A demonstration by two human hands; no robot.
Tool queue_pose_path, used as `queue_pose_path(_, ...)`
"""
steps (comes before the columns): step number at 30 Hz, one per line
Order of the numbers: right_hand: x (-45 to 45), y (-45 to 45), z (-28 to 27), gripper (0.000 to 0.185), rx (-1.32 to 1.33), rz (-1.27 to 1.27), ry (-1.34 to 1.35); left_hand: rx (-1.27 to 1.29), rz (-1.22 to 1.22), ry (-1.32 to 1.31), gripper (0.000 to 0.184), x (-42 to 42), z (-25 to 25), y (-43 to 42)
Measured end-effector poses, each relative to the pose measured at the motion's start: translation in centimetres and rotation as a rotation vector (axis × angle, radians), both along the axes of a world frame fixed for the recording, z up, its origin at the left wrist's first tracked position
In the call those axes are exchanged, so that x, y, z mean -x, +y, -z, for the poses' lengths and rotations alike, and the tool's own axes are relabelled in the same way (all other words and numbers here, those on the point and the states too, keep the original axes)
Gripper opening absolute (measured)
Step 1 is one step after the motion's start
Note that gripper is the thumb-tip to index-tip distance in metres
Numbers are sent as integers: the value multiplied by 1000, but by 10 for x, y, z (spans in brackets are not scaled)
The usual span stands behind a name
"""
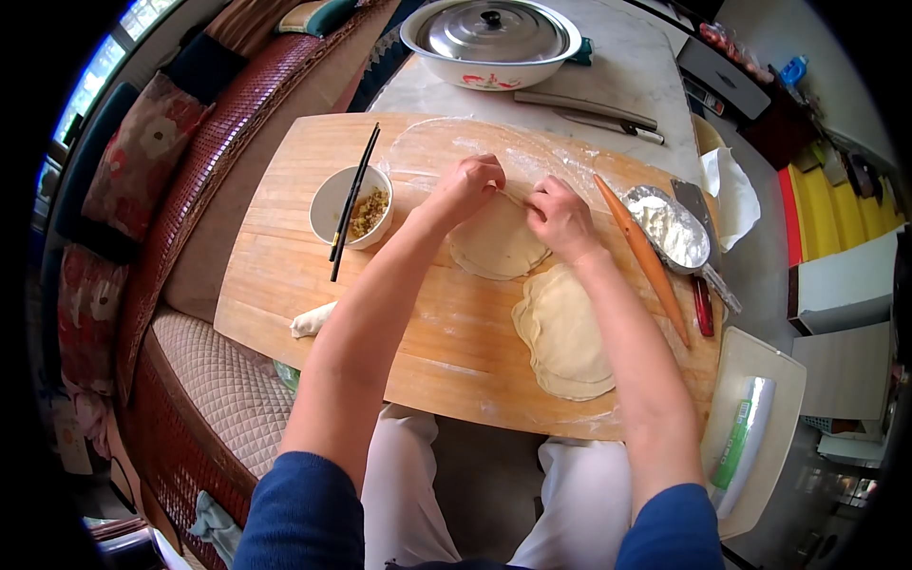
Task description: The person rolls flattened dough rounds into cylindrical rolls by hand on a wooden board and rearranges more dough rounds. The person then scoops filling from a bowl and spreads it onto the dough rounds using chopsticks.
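Along the near left of the wooden board [271, 275], a pale dough roll [311, 321] lies partly hidden by the left forearm [369, 318], which might crush or drag it. Above it, a white bowl [320, 224] holds chopped filling [370, 213]; black chopsticks [355, 190] span its rim and jut past both sides, so a knock from that forearm could tip them off. At centre, a thin dough round [499, 243] lies on the board. The left hand [468, 187] and right hand [562, 220], apart from each other, appear pinched on its far edge; uneven pull between them would probably stretch or tear it. Just to the right and nearer the person rests a stack of dough rounds [568, 344]; too little flour between layers could let them stick. Farther right, a tapered rolling pin [644, 261] lies slantwise; being round, it could roll if the right forearm [644, 356] bumped it. Beside it, a scoop [720, 287] heaped with flour [665, 228] has its handle past the board's edge, where a nudge could cause a spill.
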State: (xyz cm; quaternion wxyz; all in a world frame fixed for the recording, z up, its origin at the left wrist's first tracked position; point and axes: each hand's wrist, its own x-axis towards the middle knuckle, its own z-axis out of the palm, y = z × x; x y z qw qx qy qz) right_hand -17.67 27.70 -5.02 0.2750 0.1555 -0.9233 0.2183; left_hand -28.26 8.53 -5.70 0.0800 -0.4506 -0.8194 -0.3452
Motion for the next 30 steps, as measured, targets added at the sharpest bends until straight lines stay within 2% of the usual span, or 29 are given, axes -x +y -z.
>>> queue_pose_path(4,3,2,5,11,259,173,-189,5,-46,-129,8,1,-1,3)
queue_pose_path(7,11,-2,-3,13,231,350,-504,79,-123,-128,13,-2,-4,8)
queue_pose_path(10,12,-6,-8,15,226,429,-546,-33,-50,-6,12,3,-3,13)
queue_pose_path(13,11,-3,-11,14,163,336,-565,120,-6,74,13,8,-4,10)
queue_pose_path(16,0,-7,-1,7,62,212,-206,72,17,-46,12,3,-14,4)
queue_pose_path(19,-4,-8,1,1,-139,88,-4,145,-3,-18,12,-5,-19,-2)
queue_pose_path(22,-11,-5,0,1,-164,-48,35,101,106,102,11,-7,-18,-11)
queue_pose_path(25,-15,-4,-2,2,87,-69,-64,50,101,100,11,-13,-20,-16)
queue_pose_path(28,-9,-8,-2,5,307,129,-257,116,-14,70,12,-15,-22,-9)
queue_pose_path(30,-6,-10,-2,7,241,227,-321,130,-50,10,13,-12,-20,-3)
